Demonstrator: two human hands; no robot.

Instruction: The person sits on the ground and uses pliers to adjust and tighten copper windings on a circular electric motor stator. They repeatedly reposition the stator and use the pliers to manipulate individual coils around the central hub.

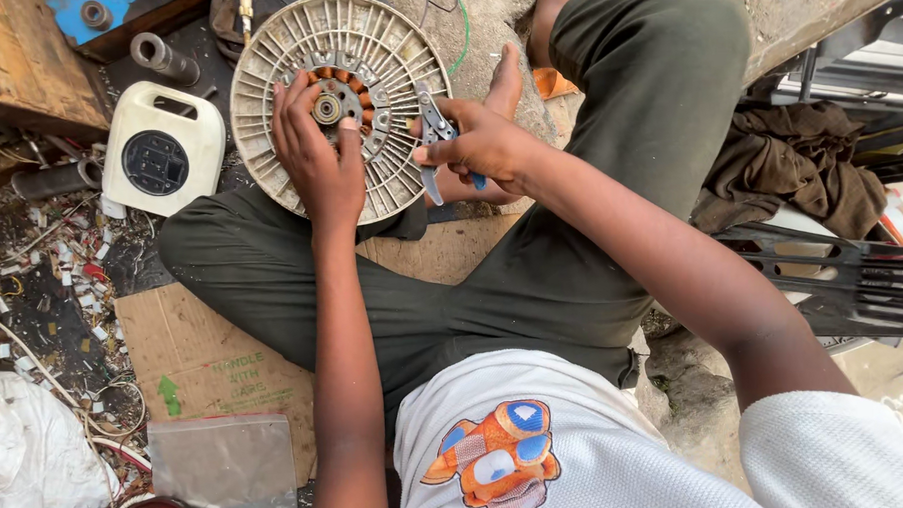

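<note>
Motor disc [277, 140], a round, pale, ribbed wheel with copper coils ringed about its hub, leaned against the person's left knee, between the two bent legs in dark green trousers [572, 270]. At the far left a white heap of cloth [28, 459] lay beside loose wires and scattered bits of white scrap on the dark ground. Above that sat a white plastic casing [163, 144] with a black round centre, just beside the disc's left rim, and a wooden block [19, 59] filled the top left corner. Flattened cardboard [205, 353] lay under the left leg, with a clear plastic bag [224, 462] on its lower edge. The left hand [318, 153] rested flat on the disc face, fingers spread over the coils near the hub. Just right of it, the right hand [483, 143] had its fingers curled tightly round the blue-handled pliers [433, 149], whose metal jaws touched the disc's right side. Further right, a brown rag [799, 162] lay crumpled on the ground, and a black slotted plastic panel [843, 280] stretched beneath it toward the right edge.
</note>
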